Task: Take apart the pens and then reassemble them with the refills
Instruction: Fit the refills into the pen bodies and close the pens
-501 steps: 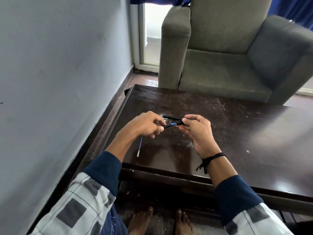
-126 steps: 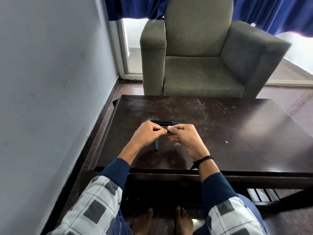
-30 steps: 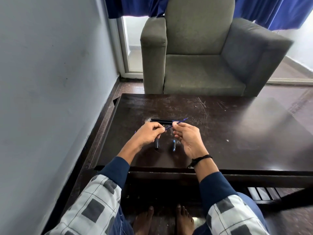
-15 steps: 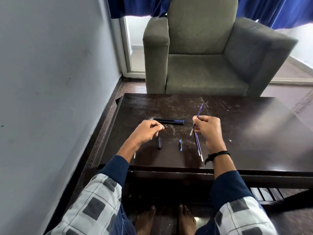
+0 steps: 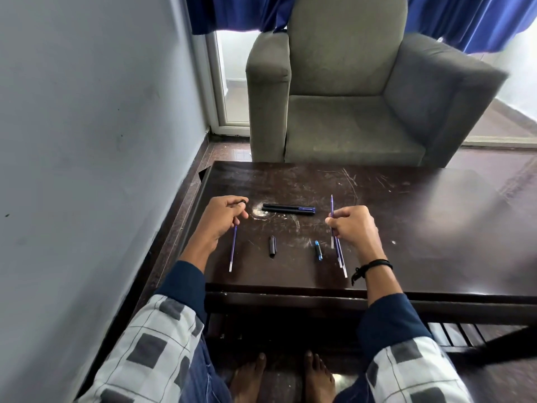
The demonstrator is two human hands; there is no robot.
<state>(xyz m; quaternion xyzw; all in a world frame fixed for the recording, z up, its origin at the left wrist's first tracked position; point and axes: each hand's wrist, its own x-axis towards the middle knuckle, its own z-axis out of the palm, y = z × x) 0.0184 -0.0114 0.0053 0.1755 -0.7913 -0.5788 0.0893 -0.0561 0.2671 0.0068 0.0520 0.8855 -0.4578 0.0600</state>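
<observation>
Disassembly looked basically done: two pen barrels (image 5: 289,209) lay side by side mid-table (image 5: 421,216), black tip piece (image 5: 272,246) and blue tip piece (image 5: 318,250) loose nearer me, refills (image 5: 340,257) scattered. Left hand (image 5: 222,221) was pinching some small dark bit above another refill (image 5: 233,250); right hand (image 5: 350,225) was pinching one refill upright. All the reassembly was still left.

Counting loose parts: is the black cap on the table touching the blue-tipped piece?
No. The black cap lies apart from the blue-tipped piece, with bare table between them.
</observation>
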